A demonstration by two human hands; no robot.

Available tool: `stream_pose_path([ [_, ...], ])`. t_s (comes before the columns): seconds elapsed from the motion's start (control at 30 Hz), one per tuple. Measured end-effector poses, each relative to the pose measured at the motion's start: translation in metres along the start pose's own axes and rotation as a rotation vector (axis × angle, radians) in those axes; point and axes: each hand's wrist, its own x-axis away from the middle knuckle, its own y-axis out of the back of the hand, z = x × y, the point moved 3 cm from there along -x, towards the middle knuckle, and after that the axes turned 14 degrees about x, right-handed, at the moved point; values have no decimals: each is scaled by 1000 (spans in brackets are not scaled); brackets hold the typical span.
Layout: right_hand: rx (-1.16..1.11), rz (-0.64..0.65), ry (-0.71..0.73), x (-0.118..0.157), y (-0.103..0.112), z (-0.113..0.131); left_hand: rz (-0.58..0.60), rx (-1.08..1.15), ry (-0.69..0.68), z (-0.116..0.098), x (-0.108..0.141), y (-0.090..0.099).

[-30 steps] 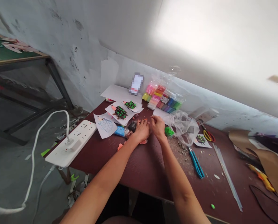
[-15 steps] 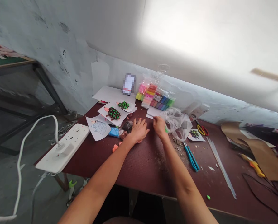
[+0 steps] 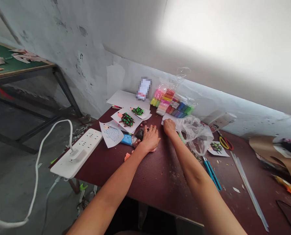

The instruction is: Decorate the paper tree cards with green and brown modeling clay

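My left hand (image 3: 150,138) lies with its fingers spread over small clay packs, palm down on the brown table. A dark clay pack (image 3: 140,133) and a blue clay pack (image 3: 127,139) show beside it, with orange clay scraps (image 3: 127,156) nearer me. My right hand (image 3: 170,127) has its fingers curled closed at a small stack of white paper (image 3: 165,118); what they hold is hidden. A crumpled clear plastic bag (image 3: 196,130) lies just right of it. Two hedgehog pictures with green-tipped spines (image 3: 127,120) and a blue hedgehog drawing (image 3: 112,134) lie to the left.
Bagged coloured clay (image 3: 172,104) and a phone (image 3: 144,88) stand against the wall. On the right are scissors (image 3: 226,143), a blue-handled tool (image 3: 212,173), clear sticks (image 3: 249,191) and a yellow glue gun (image 3: 288,187). A white power strip (image 3: 77,153) sits at the left edge.
The view has swung left, so things appear farther right. My right hand has shifted slightly farther onto the paper stack. My left hand stays spread over the clay packs.
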Motion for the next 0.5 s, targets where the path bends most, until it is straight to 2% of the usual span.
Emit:
stream_pose_path([
  [0.2, 14, -44, -35, 1, 5, -8, -6, 0, -6, 1, 0, -1],
  [0.4, -5, -97, -32, 15, 12, -9, -12, 27, -12, 2, 0, -2],
  [0.5, -56, -203, -12, 26, 17, -10, -56, 80, -28, 1, -1, -2],
])
